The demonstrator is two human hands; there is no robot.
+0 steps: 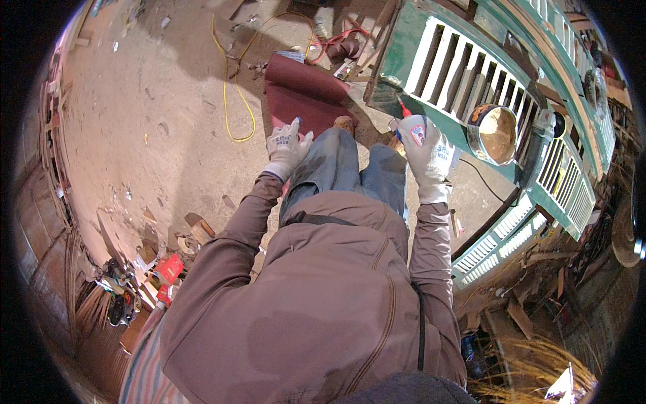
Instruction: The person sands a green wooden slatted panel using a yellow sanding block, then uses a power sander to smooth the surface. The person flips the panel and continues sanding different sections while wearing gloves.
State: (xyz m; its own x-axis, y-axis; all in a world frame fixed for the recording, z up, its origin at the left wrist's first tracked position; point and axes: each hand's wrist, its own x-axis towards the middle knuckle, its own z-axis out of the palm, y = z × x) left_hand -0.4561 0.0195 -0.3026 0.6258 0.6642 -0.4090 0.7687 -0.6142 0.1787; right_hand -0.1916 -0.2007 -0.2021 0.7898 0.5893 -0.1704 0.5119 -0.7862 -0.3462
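Observation:
My left hand, in a white work glove, is at the near left edge of a dark red sheet. Its index finger points forward and the thumb stands apart; nothing shows in its grip. The sheet's far end is a thick roll resting on the floor. My gloved right hand is closed around a whitish squeeze bottle with a red pointed nozzle, which tips away from me. Beside that hand, a round tin with a tan inside stands on the green slatted panel.
A yellow cord loops over the floor left of the sheet, and a red cord lies beyond it. A power tool with a dark cable sits right of the tin. Scraps and a red box lie at lower left.

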